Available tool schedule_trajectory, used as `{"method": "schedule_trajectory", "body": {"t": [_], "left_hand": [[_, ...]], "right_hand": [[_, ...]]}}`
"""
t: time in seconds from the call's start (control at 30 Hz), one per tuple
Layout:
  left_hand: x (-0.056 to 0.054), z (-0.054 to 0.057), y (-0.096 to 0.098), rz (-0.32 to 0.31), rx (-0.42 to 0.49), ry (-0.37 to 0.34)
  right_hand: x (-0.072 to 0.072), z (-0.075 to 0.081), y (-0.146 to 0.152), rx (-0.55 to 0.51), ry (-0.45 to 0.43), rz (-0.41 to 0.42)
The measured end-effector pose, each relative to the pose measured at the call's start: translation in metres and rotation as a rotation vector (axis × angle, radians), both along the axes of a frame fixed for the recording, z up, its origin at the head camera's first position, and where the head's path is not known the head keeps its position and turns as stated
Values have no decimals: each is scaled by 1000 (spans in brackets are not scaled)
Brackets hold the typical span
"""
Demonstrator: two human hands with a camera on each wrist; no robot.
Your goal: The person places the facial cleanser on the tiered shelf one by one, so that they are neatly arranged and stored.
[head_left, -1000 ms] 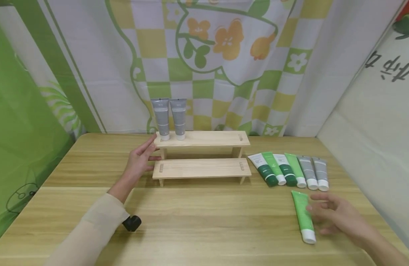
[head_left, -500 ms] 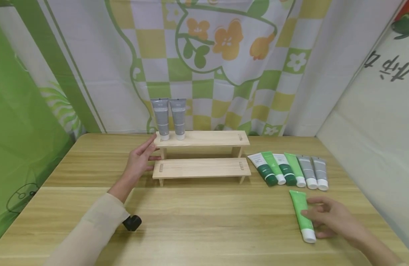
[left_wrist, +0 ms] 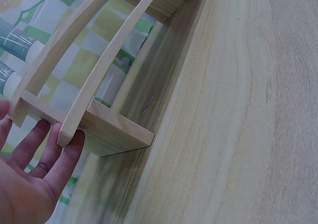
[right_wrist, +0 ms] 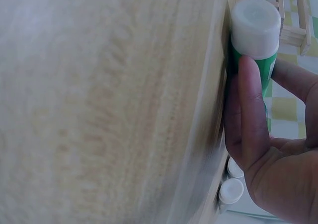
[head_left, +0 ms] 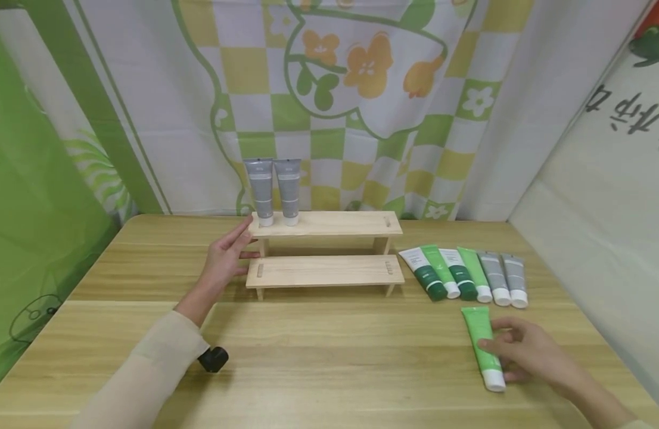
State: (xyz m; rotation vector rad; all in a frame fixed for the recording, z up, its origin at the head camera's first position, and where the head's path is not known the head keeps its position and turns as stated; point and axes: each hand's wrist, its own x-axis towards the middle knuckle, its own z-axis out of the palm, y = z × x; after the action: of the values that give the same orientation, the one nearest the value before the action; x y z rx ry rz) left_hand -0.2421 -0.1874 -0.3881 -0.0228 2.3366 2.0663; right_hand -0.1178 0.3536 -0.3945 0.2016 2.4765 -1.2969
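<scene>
In the head view my right hand (head_left: 530, 351) holds a light green squeeze tube (head_left: 481, 339) with a white cap at the front right of the table. Its thumb lies over the tube and its fingers reach along the right side. The right wrist view shows the white cap (right_wrist: 256, 28) close up, fingertips just behind it. My left hand (head_left: 224, 256) touches the left end of a two-step wooden rack (head_left: 324, 271). Its outstretched fingers (left_wrist: 62, 164) rest against the ends of the boards. Two grey tubes (head_left: 261, 190) stand cap-down on the upper step's left part.
Right of the rack lies a row of tubes: white-and-dark-green ones (head_left: 427, 274), light green ones (head_left: 474, 274) and grey ones (head_left: 514, 280). A black object (head_left: 214, 359) shows beside the left sleeve. A patterned curtain (head_left: 340, 137) hangs behind the table (head_left: 329, 357).
My right hand has come in around the light green tube, and the tube has shifted slightly left. My left hand, the rack and the standing grey tubes have stayed put.
</scene>
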Motion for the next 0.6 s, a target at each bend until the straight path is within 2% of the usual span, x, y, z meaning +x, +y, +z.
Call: {"method": "schedule_trajectory", "body": {"t": [0.6], "left_hand": [[1, 0, 0, -3, 3, 3]], "right_hand": [[0, 0, 0, -30, -18, 7]]}}
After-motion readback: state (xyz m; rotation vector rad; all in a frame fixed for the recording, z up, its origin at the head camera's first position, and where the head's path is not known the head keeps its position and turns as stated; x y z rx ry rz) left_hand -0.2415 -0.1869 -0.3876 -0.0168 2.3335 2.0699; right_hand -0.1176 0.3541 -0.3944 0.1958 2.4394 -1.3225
